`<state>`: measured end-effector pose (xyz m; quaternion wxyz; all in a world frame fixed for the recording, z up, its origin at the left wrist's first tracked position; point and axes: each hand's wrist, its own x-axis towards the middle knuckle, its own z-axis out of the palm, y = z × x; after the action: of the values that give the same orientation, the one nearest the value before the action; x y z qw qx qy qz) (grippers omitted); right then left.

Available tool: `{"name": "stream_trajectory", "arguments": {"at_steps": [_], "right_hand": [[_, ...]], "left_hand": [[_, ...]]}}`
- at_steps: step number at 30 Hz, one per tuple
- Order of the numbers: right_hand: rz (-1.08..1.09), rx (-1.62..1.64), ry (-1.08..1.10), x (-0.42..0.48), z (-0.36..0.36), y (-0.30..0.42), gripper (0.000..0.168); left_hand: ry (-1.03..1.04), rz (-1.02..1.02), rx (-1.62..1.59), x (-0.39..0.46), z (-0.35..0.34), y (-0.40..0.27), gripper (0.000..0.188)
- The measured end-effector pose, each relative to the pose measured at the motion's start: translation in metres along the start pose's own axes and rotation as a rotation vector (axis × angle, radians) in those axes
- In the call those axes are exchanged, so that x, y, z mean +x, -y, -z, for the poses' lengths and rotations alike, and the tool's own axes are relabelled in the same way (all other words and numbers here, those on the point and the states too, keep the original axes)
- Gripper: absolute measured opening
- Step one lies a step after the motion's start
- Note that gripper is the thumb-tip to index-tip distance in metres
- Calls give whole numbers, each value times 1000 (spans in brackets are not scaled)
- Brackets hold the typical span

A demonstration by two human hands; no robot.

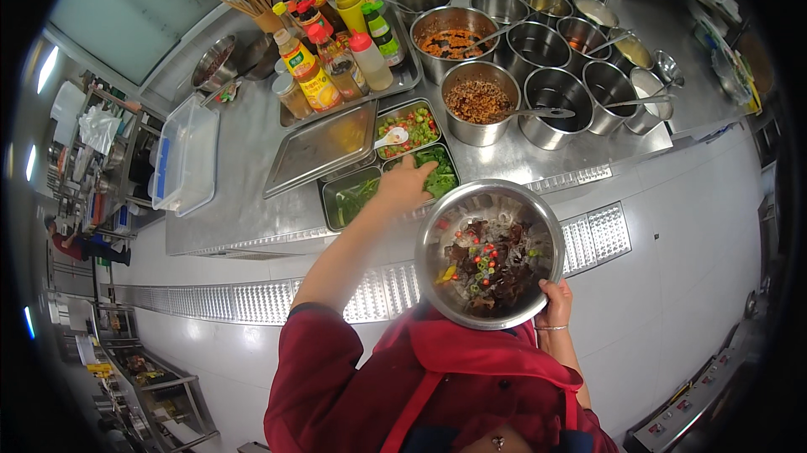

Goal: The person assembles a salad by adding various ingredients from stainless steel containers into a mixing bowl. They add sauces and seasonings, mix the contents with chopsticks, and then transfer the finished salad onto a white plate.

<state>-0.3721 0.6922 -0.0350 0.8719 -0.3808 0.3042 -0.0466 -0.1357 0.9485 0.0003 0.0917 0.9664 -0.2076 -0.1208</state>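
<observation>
My right hand (556,303) grips the rim of a stainless steel mixing bowl (426,264), tilted in front of my apron. Inside lie dark pieces (514,273) resembling wood ear fungus, with chopped red and green chilli rings (484,260) on top. My left hand (408,183) is at the leafy green herbs (443,169) in a metal pan, fingers spread; its fingertips are partly lost among the leaves. Beside it is a pan of green stems (356,199). Behind, chopped red and green chillies (416,127) fill another pan, with a white spoon (392,137) in it.
A metal lid (321,149) leans over the pans. Sauce bottles crowd a tray (413,78). Several steel pots, including one of chilli flakes (479,101), line the counter (246,157). A clear plastic bin (188,160) stands left. Another person (79,248) is far off.
</observation>
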Motion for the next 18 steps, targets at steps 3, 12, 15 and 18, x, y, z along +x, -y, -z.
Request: {"name": "stream_trajectory", "arguments": {"at_steps": [3, 12, 15, 18], "right_hand": [[3, -5, -10, -2, -2, 0, 18], [0, -6, -19, -2, -1, 0, 18], [1, -2, -24, -2, -2, 0, 18], [-2, 3, -29, -2, -3, 0, 18]], "left_hand": [[-60, -10, -88, 7, -11, -1, 37], [-250, 9, -343, -1, 15, 25, 28], [-249, 32, -397, -5, 19, 22, 28], [-302, 42, -362, -8, 21, 24, 30]]}}
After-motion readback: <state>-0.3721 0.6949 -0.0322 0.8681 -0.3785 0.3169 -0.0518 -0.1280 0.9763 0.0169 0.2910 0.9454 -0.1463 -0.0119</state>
